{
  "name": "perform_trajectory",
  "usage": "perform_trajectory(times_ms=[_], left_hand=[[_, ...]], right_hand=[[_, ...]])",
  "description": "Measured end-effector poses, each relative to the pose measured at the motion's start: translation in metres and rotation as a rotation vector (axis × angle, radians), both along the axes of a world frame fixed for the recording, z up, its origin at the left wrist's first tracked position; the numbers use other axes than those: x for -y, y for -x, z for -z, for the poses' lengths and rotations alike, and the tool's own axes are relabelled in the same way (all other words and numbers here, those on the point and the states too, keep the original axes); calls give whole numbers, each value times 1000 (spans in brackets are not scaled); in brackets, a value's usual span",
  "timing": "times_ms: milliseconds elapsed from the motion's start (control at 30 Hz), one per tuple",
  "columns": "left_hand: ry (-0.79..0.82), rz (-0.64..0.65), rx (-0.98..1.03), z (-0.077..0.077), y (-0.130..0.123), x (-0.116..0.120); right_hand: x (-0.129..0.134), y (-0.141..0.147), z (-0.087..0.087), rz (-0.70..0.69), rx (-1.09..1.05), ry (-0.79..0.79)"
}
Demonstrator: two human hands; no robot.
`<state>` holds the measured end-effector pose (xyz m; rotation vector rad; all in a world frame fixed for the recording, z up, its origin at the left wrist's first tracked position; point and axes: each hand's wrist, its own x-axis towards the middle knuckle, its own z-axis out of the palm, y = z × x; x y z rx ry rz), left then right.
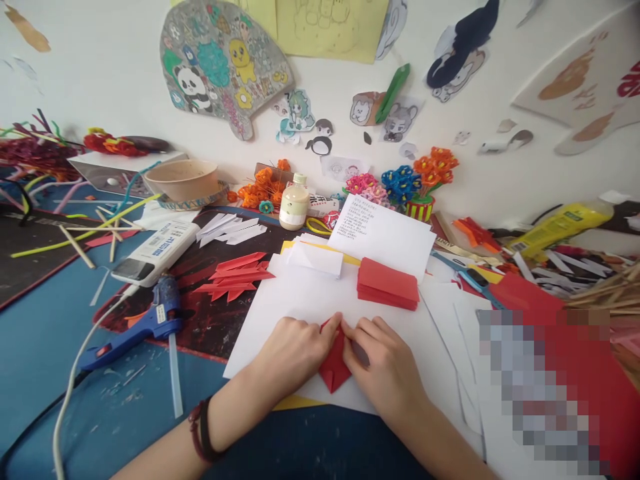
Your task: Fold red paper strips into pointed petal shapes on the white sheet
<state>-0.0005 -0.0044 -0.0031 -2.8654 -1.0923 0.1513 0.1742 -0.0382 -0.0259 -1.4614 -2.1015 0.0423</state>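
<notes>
A small folded piece of red paper (334,373) lies on the white sheets (265,333), its pointed end toward me. My left hand (300,343) presses its upper left side with an outstretched index finger, the other fingers curled. At the upper right edge, my right hand (377,350) pinches the same paper between thumb and fingers. Just beyond my hands sits a stack of red paper rectangles (387,283). Left of the sheets is a pile of folded red paper pieces (235,277). A folded white paper (315,259) rests at the sheets' far edge.
A blue glue gun (145,330) and a white power bank (157,253) with a cable lie at left. Behind stand a bottle (294,203), a bowl (183,180) and pipe-cleaner flowers (435,170). Red paper sheets (575,360) and a yellow bottle (560,230) occupy the right.
</notes>
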Motion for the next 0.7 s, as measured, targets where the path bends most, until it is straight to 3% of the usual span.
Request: perform_trajectory(times_ms=[300, 533, 700], left_hand=[[-3, -43, 84, 2, 1, -1], [47, -246, 467, 0, 4, -10], [116, -299, 544, -5, -1, -9]], right_hand=[[6, -7, -9, 20, 174, -62], [3, -9, -7, 16, 152, -71], [2, -7, -5, 26, 86, -38]])
